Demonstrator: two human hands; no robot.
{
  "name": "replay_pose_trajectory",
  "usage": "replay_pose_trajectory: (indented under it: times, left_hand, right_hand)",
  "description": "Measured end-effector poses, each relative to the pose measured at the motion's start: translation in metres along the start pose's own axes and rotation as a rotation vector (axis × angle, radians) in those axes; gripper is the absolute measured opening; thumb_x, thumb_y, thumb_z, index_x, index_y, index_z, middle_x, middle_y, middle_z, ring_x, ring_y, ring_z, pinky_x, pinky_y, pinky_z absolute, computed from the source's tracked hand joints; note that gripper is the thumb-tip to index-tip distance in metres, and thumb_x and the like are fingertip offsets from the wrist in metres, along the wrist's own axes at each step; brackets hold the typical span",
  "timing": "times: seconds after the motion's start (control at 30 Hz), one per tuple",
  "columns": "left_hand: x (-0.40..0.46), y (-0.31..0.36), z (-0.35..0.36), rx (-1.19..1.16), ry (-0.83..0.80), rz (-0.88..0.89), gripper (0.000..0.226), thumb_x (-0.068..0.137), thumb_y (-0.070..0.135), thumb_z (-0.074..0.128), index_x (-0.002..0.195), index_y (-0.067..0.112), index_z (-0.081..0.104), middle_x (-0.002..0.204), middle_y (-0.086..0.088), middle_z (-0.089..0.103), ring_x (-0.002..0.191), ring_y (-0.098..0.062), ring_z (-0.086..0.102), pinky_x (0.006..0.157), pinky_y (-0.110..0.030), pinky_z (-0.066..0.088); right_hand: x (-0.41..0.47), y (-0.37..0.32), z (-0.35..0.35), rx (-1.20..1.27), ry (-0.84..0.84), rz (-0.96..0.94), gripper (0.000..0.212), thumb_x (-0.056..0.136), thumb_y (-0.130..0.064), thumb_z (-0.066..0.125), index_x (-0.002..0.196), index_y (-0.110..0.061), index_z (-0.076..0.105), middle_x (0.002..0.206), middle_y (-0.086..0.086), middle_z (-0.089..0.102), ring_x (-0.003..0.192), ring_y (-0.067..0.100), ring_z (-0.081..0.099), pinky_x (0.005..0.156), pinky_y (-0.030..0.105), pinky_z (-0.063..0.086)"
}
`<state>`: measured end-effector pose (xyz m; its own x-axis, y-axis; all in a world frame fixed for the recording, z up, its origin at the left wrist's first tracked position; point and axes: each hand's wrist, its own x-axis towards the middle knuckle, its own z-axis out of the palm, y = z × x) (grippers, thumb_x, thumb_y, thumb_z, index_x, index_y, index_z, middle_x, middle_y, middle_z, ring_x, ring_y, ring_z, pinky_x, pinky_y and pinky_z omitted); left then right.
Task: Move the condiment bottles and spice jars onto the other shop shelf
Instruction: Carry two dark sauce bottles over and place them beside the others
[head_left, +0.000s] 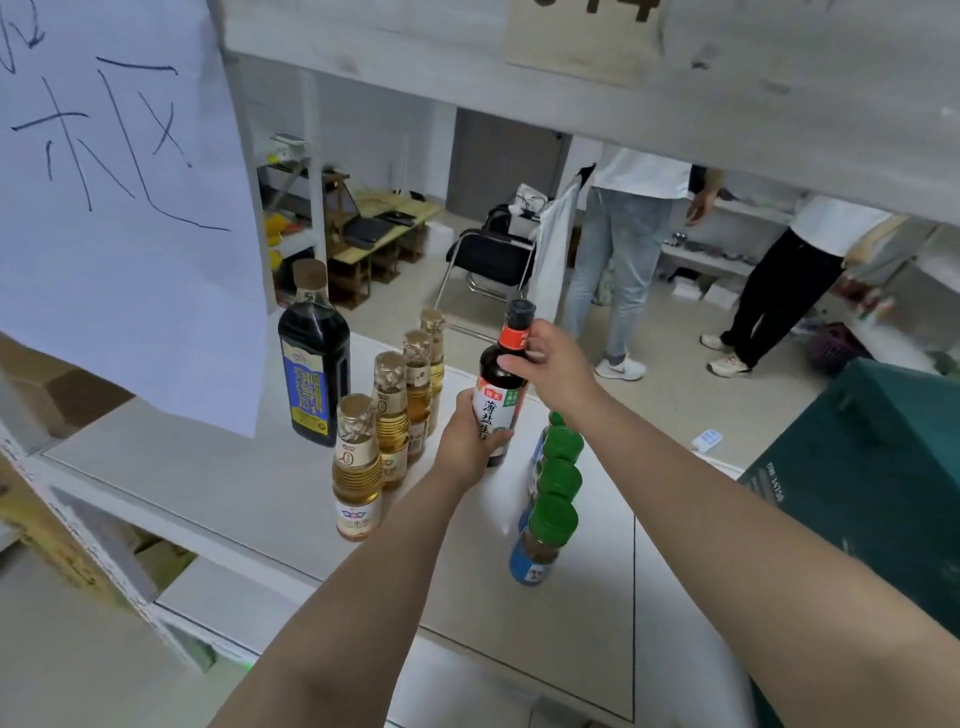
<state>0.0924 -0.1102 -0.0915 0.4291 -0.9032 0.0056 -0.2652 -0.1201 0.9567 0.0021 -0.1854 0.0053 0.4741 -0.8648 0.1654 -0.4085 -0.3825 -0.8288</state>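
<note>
You hold the dark soy sauce bottle (501, 395) upright above the white shelf (208, 467), between the row of golden bottles (387, 415) and the row of green-capped spice jars (553, 488). Your left hand (467, 441) wraps its lower label; your right hand (550, 366) pinches the neck. This appears to be the placing step: lower it into the gap without knocking either row. A large dark bottle (313, 358) stands behind. Beyond, two people stand near a chair (488, 260).
</note>
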Motion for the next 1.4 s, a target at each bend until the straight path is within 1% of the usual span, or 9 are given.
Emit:
replay_pose_trajectory:
  times: [0.17,0.4,0.53,0.77,0.87,0.97,1.13,1.23,1.4]
  left_hand:
    - [-0.013,0.005,-0.009,0.002,0.058,0.056,0.052,0.082,0.01,0.068,0.127,0.014,0.042,0.107,0.001,0.057,0.09,-0.013,0.057,0.06,-0.01,0.045]
    - [-0.041,0.022,-0.017,0.101,0.069,0.077,0.061,0.074,0.05,0.064,0.126,0.028,0.042,0.113,-0.001,0.061,0.103,-0.022,0.059,0.087,-0.047,0.053]
    - [-0.076,0.034,-0.027,0.112,0.054,0.078,0.067,0.069,0.062,0.059,0.125,0.029,0.041,0.113,0.001,0.06,0.1,-0.019,0.061,0.08,-0.045,0.056]
    - [-0.16,0.053,-0.047,0.003,0.055,0.076,0.07,0.071,0.058,0.068,0.128,0.028,0.04,0.116,0.0,0.057,0.099,-0.015,0.061,0.077,-0.036,0.06]
    - [-0.198,0.062,-0.056,-0.131,0.044,-0.013,0.061,0.069,0.048,0.074,0.12,0.032,0.045,0.11,0.004,0.061,0.097,-0.012,0.062,0.077,-0.031,0.057]
    - [-0.243,0.065,-0.066,-0.252,0.006,-0.101,0.049,0.071,0.031,0.08,0.108,0.036,0.048,0.102,0.009,0.065,0.092,-0.007,0.062,0.073,-0.026,0.053]
    - [-0.329,0.045,-0.08,-0.33,0.018,-0.297,0.047,0.059,0.039,0.077,0.102,0.034,0.057,0.091,0.004,0.066,0.085,-0.016,0.066,0.075,-0.033,0.057]
    - [-0.388,0.028,-0.084,-0.353,0.106,-0.438,0.046,0.059,0.04,0.076,0.1,0.03,0.059,0.094,-0.004,0.064,0.078,-0.017,0.068,0.063,-0.026,0.054]
    - [-0.482,0.002,-0.109,-0.39,0.309,-0.616,0.044,0.058,0.036,0.078,0.096,0.022,0.059,0.082,-0.004,0.062,0.068,-0.021,0.067,0.068,-0.04,0.057]
  right_hand:
    - [-0.012,-0.013,-0.006,0.114,0.02,0.008,0.03,0.08,-0.006,0.071,0.108,-0.008,0.06,0.111,0.013,0.067,0.109,0.027,0.06,0.098,0.049,0.047]
    - [-0.027,-0.051,-0.029,0.281,-0.012,0.124,0.025,0.086,-0.007,0.066,0.11,-0.01,0.06,0.109,0.009,0.067,0.1,0.024,0.065,0.087,0.041,0.054]
    - [-0.052,-0.068,-0.033,0.327,0.003,0.205,0.031,0.088,-0.011,0.064,0.117,-0.001,0.058,0.105,0.005,0.066,0.089,0.017,0.066,0.068,0.024,0.054]
    - [-0.121,-0.103,-0.038,0.385,0.033,0.257,0.032,0.087,-0.015,0.065,0.117,-0.005,0.062,0.092,0.002,0.068,0.069,0.006,0.068,0.056,0.017,0.053]
    - [-0.154,-0.113,-0.034,0.388,0.03,0.265,0.032,0.087,-0.017,0.066,0.118,-0.008,0.063,0.097,0.005,0.069,0.072,0.008,0.068,0.061,0.018,0.054]
    - [-0.194,-0.11,-0.023,0.373,0.004,0.26,0.028,0.087,-0.022,0.066,0.114,-0.015,0.066,0.101,0.006,0.071,0.085,0.014,0.069,0.079,0.028,0.056]
    - [-0.272,-0.095,0.001,0.476,-0.207,0.309,0.032,0.086,-0.024,0.067,0.118,-0.03,0.063,0.095,-0.003,0.073,0.082,0.008,0.071,0.07,0.019,0.054]
    - [-0.312,-0.085,0.03,0.48,-0.408,0.362,0.038,0.085,-0.025,0.068,0.122,-0.031,0.06,0.1,0.001,0.074,0.09,0.015,0.072,0.079,0.027,0.057]
    - [-0.374,-0.094,0.096,0.467,-0.675,0.378,0.034,0.086,-0.025,0.067,0.119,-0.028,0.062,0.105,0.002,0.073,0.09,0.015,0.071,0.082,0.03,0.056]
